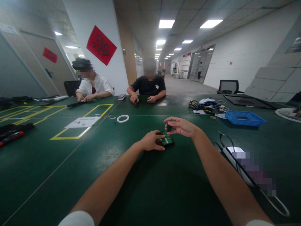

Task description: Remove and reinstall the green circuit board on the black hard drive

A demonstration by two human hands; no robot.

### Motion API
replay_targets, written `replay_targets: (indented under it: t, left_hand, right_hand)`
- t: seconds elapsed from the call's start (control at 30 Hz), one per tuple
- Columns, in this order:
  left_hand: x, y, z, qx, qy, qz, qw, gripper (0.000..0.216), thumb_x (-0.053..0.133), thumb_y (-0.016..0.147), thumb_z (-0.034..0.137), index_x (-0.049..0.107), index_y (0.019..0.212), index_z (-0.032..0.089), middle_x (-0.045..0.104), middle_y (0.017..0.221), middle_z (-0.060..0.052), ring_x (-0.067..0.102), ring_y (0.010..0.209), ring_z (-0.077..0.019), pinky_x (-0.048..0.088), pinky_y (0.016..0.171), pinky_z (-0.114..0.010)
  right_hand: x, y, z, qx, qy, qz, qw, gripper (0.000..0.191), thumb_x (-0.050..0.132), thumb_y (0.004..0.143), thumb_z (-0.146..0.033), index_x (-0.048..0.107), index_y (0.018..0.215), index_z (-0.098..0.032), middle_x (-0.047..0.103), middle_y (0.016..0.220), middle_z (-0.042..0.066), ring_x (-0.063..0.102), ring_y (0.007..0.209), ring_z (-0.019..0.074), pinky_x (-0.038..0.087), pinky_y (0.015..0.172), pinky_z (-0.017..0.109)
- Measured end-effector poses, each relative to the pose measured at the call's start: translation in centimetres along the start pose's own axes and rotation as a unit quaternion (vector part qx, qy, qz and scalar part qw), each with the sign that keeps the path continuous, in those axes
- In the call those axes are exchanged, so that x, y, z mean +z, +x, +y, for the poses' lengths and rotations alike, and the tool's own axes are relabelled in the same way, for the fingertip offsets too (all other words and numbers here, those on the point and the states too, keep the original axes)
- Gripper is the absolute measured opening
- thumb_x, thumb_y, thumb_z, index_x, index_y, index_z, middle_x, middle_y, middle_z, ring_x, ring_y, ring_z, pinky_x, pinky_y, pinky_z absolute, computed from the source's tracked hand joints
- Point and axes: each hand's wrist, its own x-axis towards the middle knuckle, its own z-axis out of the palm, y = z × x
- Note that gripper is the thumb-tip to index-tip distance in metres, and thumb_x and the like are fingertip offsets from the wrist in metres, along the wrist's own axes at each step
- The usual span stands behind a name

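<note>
Near the middle of the table lies a small black device with a bare green circuit board (167, 140). My left hand (151, 140) grips its left side, thumb across the top and fingers around the edge. Just above the board, my right hand (181, 126) pinches a short, dark, upright piece (168, 127) between thumb and fingers. That piece looks like a small tool handle, but its kind is too small to make out. Whether its lower end touches the board is hidden by the fingers.
A white tape roll (123, 118) lies left of the device. To the right are a blue tray (245, 118), bundled cables (195, 105) and a phone (251, 169) with a cord. Two people sit across the green table (94, 169). A paper sheet (82, 122) lies inside yellow tape.
</note>
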Motion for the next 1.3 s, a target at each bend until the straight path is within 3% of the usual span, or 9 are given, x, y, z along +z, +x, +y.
replay_targets:
  t: [0.17, 0.4, 0.5, 0.63, 0.8, 0.97, 1.13, 1.3]
  left_hand:
    - [-0.1, 0.0, 0.0, 0.005, -0.001, -0.002, 1.0, 0.087, 0.074, 0.07, 0.073, 0.056, 0.143, 0.03, 0.042, 0.153, -0.012, 0.048, 0.132, -0.0389, 0.038, 0.11, -0.05]
    - [-0.1, 0.0, 0.1, 0.009, 0.008, 0.002, 1.0, 0.086, 0.073, 0.071, 0.073, 0.056, 0.143, 0.03, 0.043, 0.153, -0.013, 0.048, 0.132, -0.0391, 0.038, 0.109, -0.051]
    - [-0.1, 0.0, 0.1, 0.007, 0.008, 0.001, 1.0, 0.086, 0.073, 0.071, 0.072, 0.055, 0.143, 0.031, 0.043, 0.153, -0.012, 0.048, 0.132, -0.0391, 0.038, 0.11, -0.051]
    - [-0.1, 0.0, 0.1, 0.005, 0.008, 0.002, 1.0, 0.086, 0.073, 0.07, 0.072, 0.055, 0.144, 0.031, 0.042, 0.153, -0.012, 0.048, 0.132, -0.0392, 0.038, 0.11, -0.051]
    - [0.0, 0.0, 0.1, 0.0, 0.009, -0.001, 1.0, 0.086, 0.074, 0.07, 0.072, 0.055, 0.143, 0.032, 0.041, 0.154, -0.012, 0.048, 0.132, -0.0389, 0.038, 0.11, -0.051]
    - [0.1, 0.0, -0.1, -0.005, -0.003, 0.003, 1.0, 0.085, 0.075, 0.069, 0.072, 0.056, 0.142, 0.033, 0.041, 0.154, -0.011, 0.047, 0.133, -0.039, 0.037, 0.11, -0.052]
    - [0.1, 0.0, -0.2, -0.004, -0.003, -0.002, 1.0, 0.086, 0.074, 0.07, 0.073, 0.056, 0.143, 0.032, 0.041, 0.154, -0.012, 0.046, 0.134, -0.0388, 0.037, 0.11, -0.051]
    - [0.1, 0.0, -0.1, -0.005, -0.006, -0.001, 1.0, 0.086, 0.075, 0.069, 0.072, 0.056, 0.143, 0.032, 0.043, 0.153, -0.011, 0.048, 0.133, -0.0382, 0.037, 0.11, -0.051]
  right_hand:
    - [-1.0, -0.1, -0.6, -0.024, -0.123, 0.073, 0.989, 0.025, 0.077, 0.081, -0.033, 0.075, 0.1, -0.018, 0.071, 0.103, 0.008, 0.062, 0.085, 0.0145, 0.049, 0.062, 0.021]
    - [0.1, 0.4, -0.3, -0.008, -0.137, 0.095, 0.986, 0.018, 0.077, 0.076, -0.031, 0.069, 0.084, -0.016, 0.075, 0.096, 0.008, 0.05, 0.057, 0.008, 0.033, 0.046, 0.021]
    - [0.6, 0.8, 0.0, 0.002, -0.112, 0.115, 0.987, 0.016, 0.071, 0.081, -0.032, 0.067, 0.088, -0.018, 0.076, 0.093, 0.008, 0.045, 0.049, 0.0076, 0.027, 0.04, 0.02]
    - [0.4, 0.7, -0.1, 0.019, -0.099, 0.084, 0.991, 0.024, 0.065, 0.085, -0.033, 0.072, 0.103, -0.019, 0.077, 0.1, 0.009, 0.049, 0.05, 0.0086, 0.033, 0.04, 0.02]
    - [-0.3, 0.5, 0.1, 0.043, -0.047, 0.058, 0.996, 0.024, 0.067, 0.088, -0.037, 0.072, 0.092, -0.014, 0.075, 0.104, 0.013, 0.059, 0.06, 0.012, 0.049, 0.049, 0.023]
    - [-0.6, 0.6, 0.6, 0.042, 0.039, 0.046, 0.997, 0.022, 0.069, 0.088, -0.036, 0.066, 0.098, -0.016, 0.074, 0.098, 0.011, 0.066, 0.068, 0.0141, 0.058, 0.061, 0.025]
    - [-1.1, 0.4, 0.2, 0.019, -0.008, 0.053, 0.998, 0.031, 0.07, 0.088, -0.04, 0.068, 0.112, -0.02, 0.073, 0.097, 0.008, 0.061, 0.062, 0.0108, 0.049, 0.051, 0.021]
    - [-0.7, 0.3, -0.1, -0.007, -0.097, 0.071, 0.993, 0.026, 0.08, 0.078, -0.036, 0.072, 0.092, -0.015, 0.072, 0.089, 0.006, 0.051, 0.057, 0.0068, 0.037, 0.045, 0.018]
